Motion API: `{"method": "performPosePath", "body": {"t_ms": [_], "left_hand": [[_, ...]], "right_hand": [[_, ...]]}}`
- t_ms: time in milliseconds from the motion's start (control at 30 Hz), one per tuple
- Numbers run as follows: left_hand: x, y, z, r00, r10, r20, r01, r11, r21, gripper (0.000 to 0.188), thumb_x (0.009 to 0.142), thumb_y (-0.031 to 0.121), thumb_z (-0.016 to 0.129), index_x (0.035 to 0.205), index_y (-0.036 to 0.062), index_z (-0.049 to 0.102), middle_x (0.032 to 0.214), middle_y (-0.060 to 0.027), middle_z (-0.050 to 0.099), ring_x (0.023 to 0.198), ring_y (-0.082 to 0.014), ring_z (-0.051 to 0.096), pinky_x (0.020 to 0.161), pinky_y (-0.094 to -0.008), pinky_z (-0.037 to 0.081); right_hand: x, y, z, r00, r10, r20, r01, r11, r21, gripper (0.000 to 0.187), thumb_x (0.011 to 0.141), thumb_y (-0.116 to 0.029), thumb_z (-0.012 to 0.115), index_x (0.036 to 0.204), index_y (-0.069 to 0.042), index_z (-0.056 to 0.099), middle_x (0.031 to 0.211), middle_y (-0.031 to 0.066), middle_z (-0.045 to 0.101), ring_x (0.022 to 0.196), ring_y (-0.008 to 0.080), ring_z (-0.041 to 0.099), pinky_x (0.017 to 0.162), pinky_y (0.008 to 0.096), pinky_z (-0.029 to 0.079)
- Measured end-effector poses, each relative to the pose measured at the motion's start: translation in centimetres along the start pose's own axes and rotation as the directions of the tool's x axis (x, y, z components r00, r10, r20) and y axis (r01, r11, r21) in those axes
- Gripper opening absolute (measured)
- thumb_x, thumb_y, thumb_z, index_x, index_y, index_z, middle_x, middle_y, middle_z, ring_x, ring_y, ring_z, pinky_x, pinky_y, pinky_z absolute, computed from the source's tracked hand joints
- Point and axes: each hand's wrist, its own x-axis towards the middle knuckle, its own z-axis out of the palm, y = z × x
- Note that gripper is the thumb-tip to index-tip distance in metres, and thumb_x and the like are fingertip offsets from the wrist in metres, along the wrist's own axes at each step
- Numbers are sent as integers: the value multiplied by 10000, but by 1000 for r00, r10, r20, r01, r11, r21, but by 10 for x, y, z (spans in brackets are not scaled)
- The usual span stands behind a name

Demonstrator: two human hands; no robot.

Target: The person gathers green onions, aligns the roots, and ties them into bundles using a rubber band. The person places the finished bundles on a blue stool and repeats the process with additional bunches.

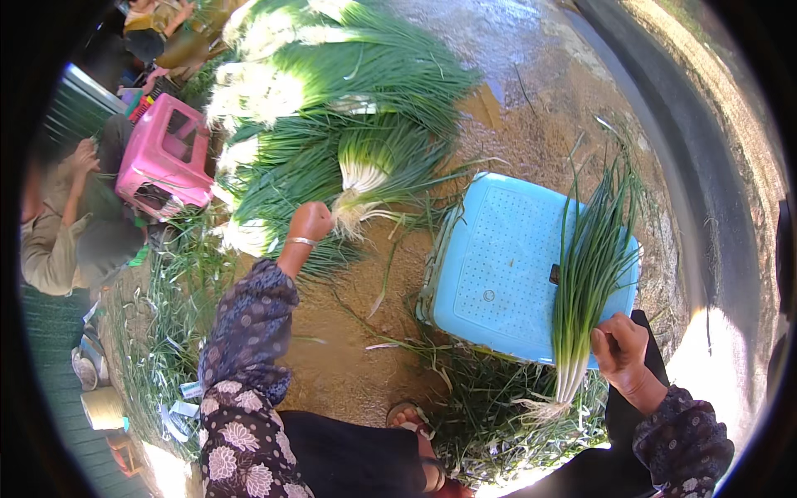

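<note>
The right hand (621, 353) curls its fingers against a spring-onion bunch (588, 266) across the blue perforated top (506, 249); fingertips hidden, grip uncertain. The left hand (310, 222) is folded, contents indiscernible, beside piled spring onions (357, 75). The dark rim crops a co-worker (51, 253).

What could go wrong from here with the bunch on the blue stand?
1. Slide-off: the green onion bunch lies near the right side of the blue stand, roots past its near edge. If the right hand slackens, it might slip.
2. Tangling: the left hand is at the overlapping pile; lifting one bunch may drag others.
3. Footing: the ground looks wet, possibly slippery.
</note>
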Motion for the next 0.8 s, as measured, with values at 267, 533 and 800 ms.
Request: {"method": "performPosePath", "body": {"t_ms": [267,533,800], "left_hand": [[-87,131,-185,941,-221,255,324,380,-866,150,798,88,722,852,47,588,696,-35,651,458,-41,451,392,-191,310],[-214,293,-240,991,-28,134,136,218,-966,176,807,26,735,845,69,569,735,39,610,614,-24,525,536,-178,403],[-351,399,-117,899,-27,437,437,-17,-900,198,810,-2,718,864,68,541,754,8,617,567,-17,508,487,-161,378]], "right_hand": [[-1,-2,-7,999,-48,3,48,997,-61,174,847,-158,646,758,-49,545,643,109,548,545,303,551,517,402,419],[-44,-70,-15,1000,-26,4,24,962,274,269,857,-207,700,1030,-29,597,869,97,627,599,193,625,528,327,477],[-147,-140,61,862,456,221,-388,313,867,173,898,-216,657,860,-50,625,692,-25,627,489,29,499,411,174,350]]}}
